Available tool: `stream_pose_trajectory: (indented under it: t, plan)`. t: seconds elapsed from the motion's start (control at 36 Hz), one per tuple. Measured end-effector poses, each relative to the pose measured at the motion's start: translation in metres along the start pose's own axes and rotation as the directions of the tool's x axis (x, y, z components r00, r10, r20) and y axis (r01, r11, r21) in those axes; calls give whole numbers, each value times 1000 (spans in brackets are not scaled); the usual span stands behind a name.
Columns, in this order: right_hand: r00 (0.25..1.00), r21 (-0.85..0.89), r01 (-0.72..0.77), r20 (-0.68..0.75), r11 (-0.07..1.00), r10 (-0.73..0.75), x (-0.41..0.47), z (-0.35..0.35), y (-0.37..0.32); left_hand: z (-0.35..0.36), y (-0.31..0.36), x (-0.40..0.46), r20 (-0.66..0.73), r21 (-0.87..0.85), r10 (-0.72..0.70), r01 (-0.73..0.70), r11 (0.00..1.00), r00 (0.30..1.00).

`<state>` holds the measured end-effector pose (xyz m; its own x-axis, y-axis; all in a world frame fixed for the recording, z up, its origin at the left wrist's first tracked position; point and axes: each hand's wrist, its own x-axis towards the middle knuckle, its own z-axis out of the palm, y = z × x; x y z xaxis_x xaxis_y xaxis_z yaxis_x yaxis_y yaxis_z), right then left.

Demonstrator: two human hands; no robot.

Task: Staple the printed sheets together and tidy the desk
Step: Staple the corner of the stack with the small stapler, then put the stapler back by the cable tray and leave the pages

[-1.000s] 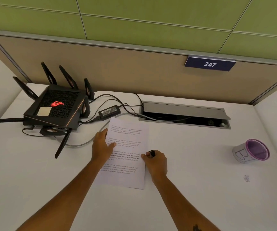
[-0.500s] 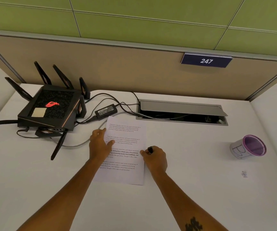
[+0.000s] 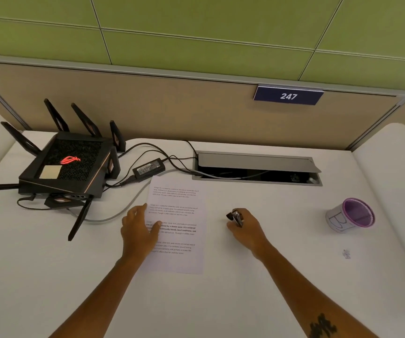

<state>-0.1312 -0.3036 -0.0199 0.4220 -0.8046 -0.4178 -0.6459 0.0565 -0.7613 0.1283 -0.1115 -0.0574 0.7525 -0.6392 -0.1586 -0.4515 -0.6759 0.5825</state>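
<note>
The printed sheets [image 3: 179,230] lie flat in the middle of the white desk [image 3: 281,276], text facing up. My left hand [image 3: 139,230] rests flat on their left edge, fingers spread. My right hand [image 3: 245,228] sits on the desk to the right of the sheets, apart from them, closed around a small dark stapler [image 3: 236,217] whose tip sticks out above the fingers.
A black router [image 3: 67,167] with antennas stands at the back left, with a power brick [image 3: 149,168] and cables trailing beside it. An open cable hatch [image 3: 257,169] sits at the back. A purple cup [image 3: 351,215] lies on its side at right, near a tiny scrap [image 3: 346,254].
My right hand has moved right, off the sheets' edge, with the stapler in it. The left hand has stayed on the paper.
</note>
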Motion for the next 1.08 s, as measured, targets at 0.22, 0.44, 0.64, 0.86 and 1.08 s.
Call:
stream_pose_trajectory:
  t: [0.22, 0.44, 0.64, 0.86, 1.08]
  plan:
    - [973, -401, 189, -49, 896, -227, 37, -51, 25, 7, -5, -28, -30, 23, -19, 20, 1000, 999]
    - [936, -579, 277, -17, 766, -351, 72, -93, 33, 13, -3, -42, -23, 66, -9, 11, 998, 1000]
    - [911, -663, 344, 63, 665, -408, 94, -109, 37, 16, 5, -46, -3, 90, -27, 27, 996, 1000]
    - [911, -704, 348, 99, 619, -400, 101, -113, 42, 18, 6, -49, 11, 104, -37, 35, 994, 999]
    - [916, -729, 334, 100, 598, -389, 104, -112, 43, 17, 8, -51, 4, 95, -18, 18, 995, 1000]
